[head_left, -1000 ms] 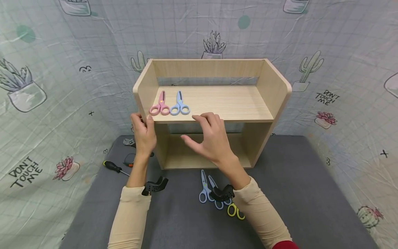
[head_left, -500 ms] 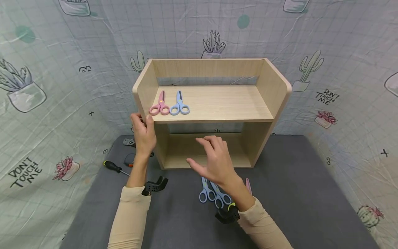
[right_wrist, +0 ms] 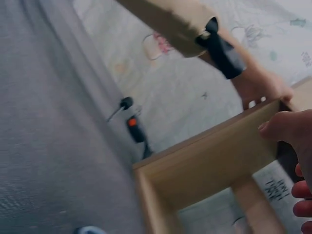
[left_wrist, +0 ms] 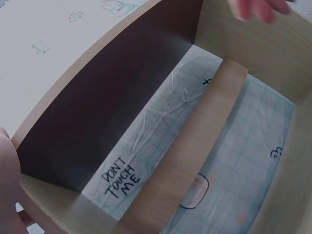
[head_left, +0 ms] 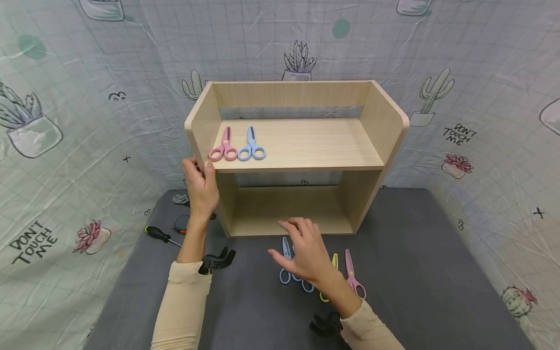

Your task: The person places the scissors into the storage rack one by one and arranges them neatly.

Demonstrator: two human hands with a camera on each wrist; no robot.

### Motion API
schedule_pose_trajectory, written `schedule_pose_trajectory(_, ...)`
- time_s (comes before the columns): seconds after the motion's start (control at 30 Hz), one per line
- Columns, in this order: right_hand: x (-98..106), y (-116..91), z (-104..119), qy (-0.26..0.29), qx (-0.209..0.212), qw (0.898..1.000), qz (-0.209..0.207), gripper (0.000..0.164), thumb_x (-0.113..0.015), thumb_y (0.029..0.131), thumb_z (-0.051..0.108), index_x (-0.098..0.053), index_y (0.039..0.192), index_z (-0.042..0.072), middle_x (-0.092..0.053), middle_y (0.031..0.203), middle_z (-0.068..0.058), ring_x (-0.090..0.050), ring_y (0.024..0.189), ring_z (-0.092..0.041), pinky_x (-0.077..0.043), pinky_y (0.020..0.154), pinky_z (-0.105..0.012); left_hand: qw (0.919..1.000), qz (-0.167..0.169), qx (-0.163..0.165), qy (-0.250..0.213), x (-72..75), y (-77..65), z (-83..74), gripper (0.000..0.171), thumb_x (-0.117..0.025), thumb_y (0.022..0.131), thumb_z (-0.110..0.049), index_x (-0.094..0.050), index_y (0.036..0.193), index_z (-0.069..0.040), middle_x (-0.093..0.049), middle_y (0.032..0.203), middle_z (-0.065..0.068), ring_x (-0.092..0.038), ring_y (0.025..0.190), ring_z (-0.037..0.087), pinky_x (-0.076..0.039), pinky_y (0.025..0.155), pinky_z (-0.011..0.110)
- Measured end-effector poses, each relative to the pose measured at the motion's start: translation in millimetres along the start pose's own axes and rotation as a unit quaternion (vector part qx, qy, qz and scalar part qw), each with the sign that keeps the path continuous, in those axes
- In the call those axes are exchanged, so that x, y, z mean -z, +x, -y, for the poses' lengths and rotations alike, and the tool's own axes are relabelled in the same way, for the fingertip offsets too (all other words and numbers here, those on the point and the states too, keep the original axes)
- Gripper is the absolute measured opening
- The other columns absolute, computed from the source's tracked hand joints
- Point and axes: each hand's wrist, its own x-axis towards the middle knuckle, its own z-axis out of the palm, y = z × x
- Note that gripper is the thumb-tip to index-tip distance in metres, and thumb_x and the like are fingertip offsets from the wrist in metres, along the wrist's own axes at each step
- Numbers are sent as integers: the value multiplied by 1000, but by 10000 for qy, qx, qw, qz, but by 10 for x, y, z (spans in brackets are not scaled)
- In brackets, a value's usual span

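Observation:
A pale wooden two-tier shelf (head_left: 306,169) stands on the grey table. My left hand (head_left: 201,189) grips the front edge of its left side panel. On the upper board, pink scissors (head_left: 226,141) and blue scissors (head_left: 251,140) lie side by side at the left, blades pointing back. My right hand (head_left: 304,250), fingers spread and holding nothing, hovers over scissors in front of the shelf. Blue scissors (head_left: 286,248) show beside its thumb, and another blue pair is mostly hidden beneath it. Yellow scissors (head_left: 335,261) are partly covered by the wrist; further right lie pink scissors (head_left: 350,267).
Left of the shelf lie a yellow-and-black screwdriver (head_left: 157,234), an adjustable wrench (head_left: 180,199) and a black tool with an orange part (right_wrist: 133,126), partly behind my left arm. Patterned cloth (head_left: 109,170) hangs around the table.
My right hand has come down and toward me, from the upper board's front edge to over the scissors on the table. The left hand keeps its grip on the panel.

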Motion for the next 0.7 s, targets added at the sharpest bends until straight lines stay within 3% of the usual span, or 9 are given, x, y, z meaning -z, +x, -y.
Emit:
schedule_pose_trajectory(0.2,-113,-217,-46,-75,-17,9999,111,67,-84,71,46,-64,123,8,-62,111,-8,-56,99,-24,-45,84,-41,10000,-8,-4,-18,-5,4,16,39,-43,99,-26,-38,115,10,-43,106,21,-38,89,11,-32,76,30)
schedule_pose_trajectory(0.7,-316,-701,-77,-207,-865,9911,988,67,-78,75,54,-64,126,13,-62,114,-4,-56,101,-22,-45,83,-39,10000,-56,0,-82,-10,2,2,35,-46,99,-20,-39,114,10,-43,104,16,-37,86,11,-30,74,30)
